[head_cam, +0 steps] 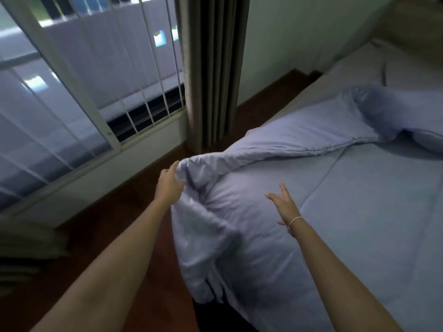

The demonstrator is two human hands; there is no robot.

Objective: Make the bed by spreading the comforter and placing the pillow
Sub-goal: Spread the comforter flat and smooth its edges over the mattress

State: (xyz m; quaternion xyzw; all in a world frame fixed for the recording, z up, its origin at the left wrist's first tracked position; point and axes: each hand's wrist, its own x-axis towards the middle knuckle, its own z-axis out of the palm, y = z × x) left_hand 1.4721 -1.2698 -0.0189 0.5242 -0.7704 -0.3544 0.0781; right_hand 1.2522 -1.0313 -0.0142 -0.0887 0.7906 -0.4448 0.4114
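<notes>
— Gripping what, over on the left?

— I'm curling my left hand (pixel 170 182) round a bunched corner of the comforter (pixel 242 212), lifting it off the near left edge of the bed (pixel 383 212).

— And the other hand?

— I'm holding my right hand (pixel 284 206) open, fingers spread, just over the comforter and grasping nothing. The comforter's far end is lying folded back in a roll, beside the curtain (pixel 212 68).

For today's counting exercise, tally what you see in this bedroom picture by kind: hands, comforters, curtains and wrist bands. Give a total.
Hands: 2, the left hand and the right hand
Comforters: 1, the comforter
Curtains: 1, the curtain
Wrist bands: 1, the wrist band
Total: 5
</notes>
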